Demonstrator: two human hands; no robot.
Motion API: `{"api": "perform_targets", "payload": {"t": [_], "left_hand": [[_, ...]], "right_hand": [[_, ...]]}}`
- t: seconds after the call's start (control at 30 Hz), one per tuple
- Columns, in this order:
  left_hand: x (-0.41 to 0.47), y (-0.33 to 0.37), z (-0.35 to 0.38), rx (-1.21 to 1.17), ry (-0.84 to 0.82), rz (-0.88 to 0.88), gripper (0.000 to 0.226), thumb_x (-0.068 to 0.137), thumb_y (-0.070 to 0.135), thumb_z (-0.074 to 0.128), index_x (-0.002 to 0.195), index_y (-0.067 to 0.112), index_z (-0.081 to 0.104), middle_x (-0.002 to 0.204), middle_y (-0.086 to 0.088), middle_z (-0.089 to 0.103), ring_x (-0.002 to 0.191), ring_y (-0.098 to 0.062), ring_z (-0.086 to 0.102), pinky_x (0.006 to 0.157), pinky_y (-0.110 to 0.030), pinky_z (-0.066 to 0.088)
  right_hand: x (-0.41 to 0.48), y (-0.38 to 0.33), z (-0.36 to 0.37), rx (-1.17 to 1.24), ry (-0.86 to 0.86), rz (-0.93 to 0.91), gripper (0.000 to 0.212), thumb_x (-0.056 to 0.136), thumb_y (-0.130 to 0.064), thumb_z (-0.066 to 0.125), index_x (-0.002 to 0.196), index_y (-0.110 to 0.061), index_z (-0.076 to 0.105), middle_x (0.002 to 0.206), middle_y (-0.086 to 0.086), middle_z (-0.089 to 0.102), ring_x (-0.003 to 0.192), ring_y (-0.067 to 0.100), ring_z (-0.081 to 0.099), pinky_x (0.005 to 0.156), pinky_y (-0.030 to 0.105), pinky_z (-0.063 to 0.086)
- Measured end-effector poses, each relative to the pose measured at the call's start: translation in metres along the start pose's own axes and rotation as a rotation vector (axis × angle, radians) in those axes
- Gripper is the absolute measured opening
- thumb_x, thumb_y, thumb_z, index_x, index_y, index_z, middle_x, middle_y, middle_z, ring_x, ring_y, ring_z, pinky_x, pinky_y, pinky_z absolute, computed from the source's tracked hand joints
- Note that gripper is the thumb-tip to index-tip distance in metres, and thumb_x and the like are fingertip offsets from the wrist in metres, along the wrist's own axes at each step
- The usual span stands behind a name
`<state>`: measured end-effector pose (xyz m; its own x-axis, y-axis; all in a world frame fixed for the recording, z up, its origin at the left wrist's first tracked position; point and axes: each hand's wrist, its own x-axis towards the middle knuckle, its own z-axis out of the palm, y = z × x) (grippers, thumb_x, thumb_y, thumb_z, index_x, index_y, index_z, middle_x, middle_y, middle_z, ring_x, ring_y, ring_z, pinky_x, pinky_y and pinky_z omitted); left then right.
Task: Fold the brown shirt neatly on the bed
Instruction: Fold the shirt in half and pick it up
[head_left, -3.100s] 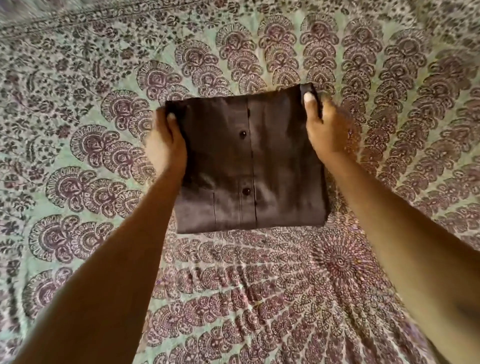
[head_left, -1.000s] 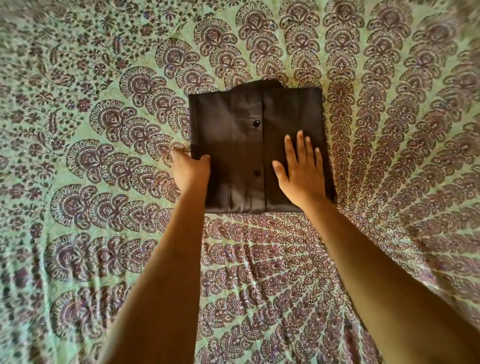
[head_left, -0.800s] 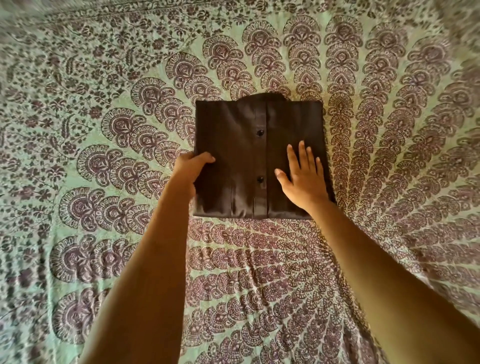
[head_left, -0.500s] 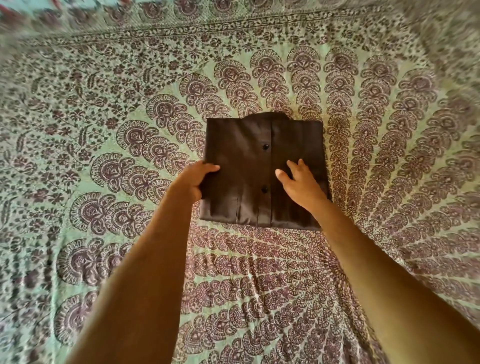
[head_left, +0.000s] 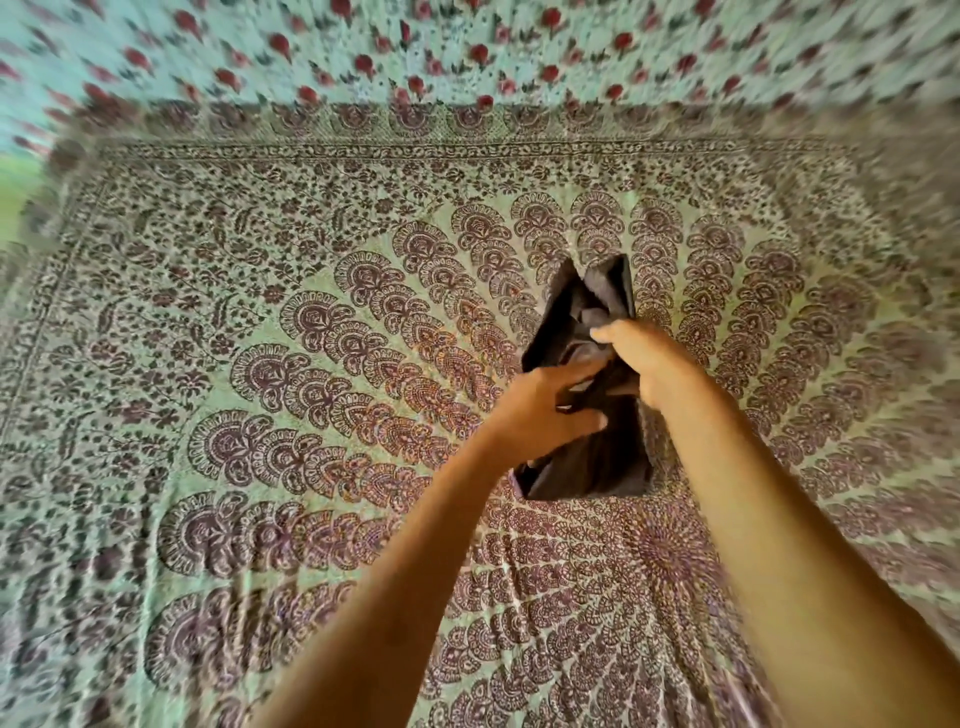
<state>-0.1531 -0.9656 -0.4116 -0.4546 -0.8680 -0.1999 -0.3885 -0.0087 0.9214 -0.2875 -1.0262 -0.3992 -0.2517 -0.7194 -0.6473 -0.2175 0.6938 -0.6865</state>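
Observation:
The brown shirt (head_left: 597, 457) is lifted off the bed, bunched and narrow between my hands, with its top corners sticking up and its lower end hanging. My left hand (head_left: 545, 410) grips the shirt from the left at its middle, thumb and fingers closed around the cloth. My right hand (head_left: 644, 358) is closed on the upper part of the shirt from the right. The buttons are hidden inside the bunched cloth. The view is blurred by motion.
The bed is covered with a green sheet (head_left: 311, 364) printed with purple peacock-feather patterns. Beyond its far border lies a light cloth with red flowers (head_left: 415, 52). Open sheet surrounds the shirt on all sides.
The shirt lay flat and folded on the bed with my hands resting on it; now both hands have gathered it and picked it up. The view has tilted upward toward the far edge.

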Motion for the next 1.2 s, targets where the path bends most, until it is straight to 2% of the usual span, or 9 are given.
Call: {"api": "perform_targets", "payload": {"t": [0.07, 0.23, 0.4, 0.53, 0.6, 0.73, 0.93, 1.1, 1.2], "left_hand": [[-0.019, -0.002, -0.012, -0.402, -0.013, -0.084, 0.042, 0.088, 0.01, 0.061, 0.129, 0.011, 0.054, 0.122, -0.003, 0.063, 0.109, -0.014, 0.062, 0.094, -0.027, 0.05], [-0.052, -0.03, -0.041, -0.742, 0.649, -0.311, 0.029, 0.099, 0.028, 0.042, 0.116, 0.011, 0.058, 0.109, -0.005, 0.066, 0.097, -0.021, 0.063, 0.088, -0.036, 0.05], [-0.065, -0.039, -0.044, -0.718, 0.435, -0.5, 0.071, 0.09, 0.069, 0.021, 0.145, 0.024, 0.028, 0.154, -0.009, 0.025, 0.139, -0.03, 0.027, 0.113, -0.056, 0.011], [-0.086, -0.016, -0.039, -0.92, 0.128, -0.38, 0.082, 0.085, 0.074, 0.016, 0.122, 0.011, 0.055, 0.114, -0.012, 0.063, 0.115, -0.03, 0.056, 0.099, -0.048, 0.043], [-0.095, -0.008, -0.035, -0.971, 0.213, -0.404, 0.076, 0.083, 0.072, 0.03, 0.112, 0.008, 0.06, 0.095, -0.009, 0.067, 0.096, -0.022, 0.064, 0.079, -0.038, 0.05], [-0.118, 0.006, -0.026, -0.994, 0.186, -0.418, 0.077, 0.08, 0.074, 0.038, 0.115, 0.01, 0.062, 0.112, -0.016, 0.066, 0.104, -0.031, 0.064, 0.09, -0.042, 0.047], [-0.167, 0.036, -0.03, -0.831, 0.345, -0.441, 0.02, 0.086, 0.03, 0.06, 0.105, 0.023, 0.06, 0.097, -0.005, 0.07, 0.084, -0.023, 0.068, 0.068, -0.034, 0.056], [-0.232, 0.065, -0.02, -0.728, 0.571, -0.302, 0.024, 0.093, 0.018, 0.053, 0.11, 0.033, 0.061, 0.102, 0.0, 0.069, 0.091, -0.019, 0.066, 0.071, -0.03, 0.057], [-0.287, 0.078, -0.01, -0.673, 0.706, -0.272, 0.028, 0.091, 0.025, 0.056, 0.118, 0.034, 0.059, 0.114, -0.006, 0.065, 0.101, -0.027, 0.063, 0.084, -0.04, 0.053]], "right_hand": [[-0.017, -0.001, -0.006, 0.028, -0.038, -0.022, 0.012, 0.09, -0.016, 0.054, 0.083, -0.023, 0.061, 0.095, 0.006, 0.06, 0.08, 0.022, 0.057, 0.065, 0.034, 0.048], [-0.075, -0.009, -0.035, 0.096, -0.093, -0.051, 0.02, 0.082, -0.023, 0.063, 0.101, -0.015, 0.064, 0.106, 0.006, 0.066, 0.095, 0.023, 0.061, 0.08, 0.032, 0.044], [-0.142, -0.022, -0.073, 0.235, -0.264, -0.1, 0.022, 0.083, -0.019, 0.061, 0.066, -0.013, 0.073, 0.065, -0.001, 0.071, 0.06, 0.015, 0.068, 0.062, 0.021, 0.055], [-0.167, -0.012, -0.095, 0.473, -0.351, -0.195, 0.012, 0.06, -0.019, 0.069, 0.067, -0.013, 0.077, 0.071, 0.002, 0.073, 0.064, 0.014, 0.069, 0.062, 0.023, 0.057], [-0.171, 0.004, -0.105, 0.525, -0.345, -0.213, 0.023, 0.051, -0.021, 0.072, 0.071, -0.011, 0.077, 0.073, 0.003, 0.073, 0.065, 0.015, 0.069, 0.063, 0.024, 0.057], [-0.184, 0.035, -0.125, 0.588, -0.389, -0.1, 0.026, 0.057, -0.021, 0.072, 0.078, -0.008, 0.077, 0.078, 0.008, 0.073, 0.067, 0.02, 0.07, 0.061, 0.028, 0.057], [-0.197, 0.075, -0.138, 0.496, -0.317, -0.053, 0.033, 0.069, -0.031, 0.07, 0.096, -0.012, 0.072, 0.095, 0.01, 0.072, 0.081, 0.025, 0.07, 0.074, 0.036, 0.053], [-0.23, 0.106, -0.119, 0.317, -0.119, -0.344, 0.035, 0.086, -0.016, 0.064, 0.119, -0.021, 0.055, 0.109, 0.004, 0.065, 0.097, 0.023, 0.064, 0.082, 0.036, 0.054], [-0.265, 0.115, -0.107, 0.304, -0.141, -0.446, 0.023, 0.094, -0.02, 0.051, 0.117, -0.017, 0.055, 0.1, -0.004, 0.063, 0.089, 0.013, 0.062, 0.068, 0.017, 0.053]]}}
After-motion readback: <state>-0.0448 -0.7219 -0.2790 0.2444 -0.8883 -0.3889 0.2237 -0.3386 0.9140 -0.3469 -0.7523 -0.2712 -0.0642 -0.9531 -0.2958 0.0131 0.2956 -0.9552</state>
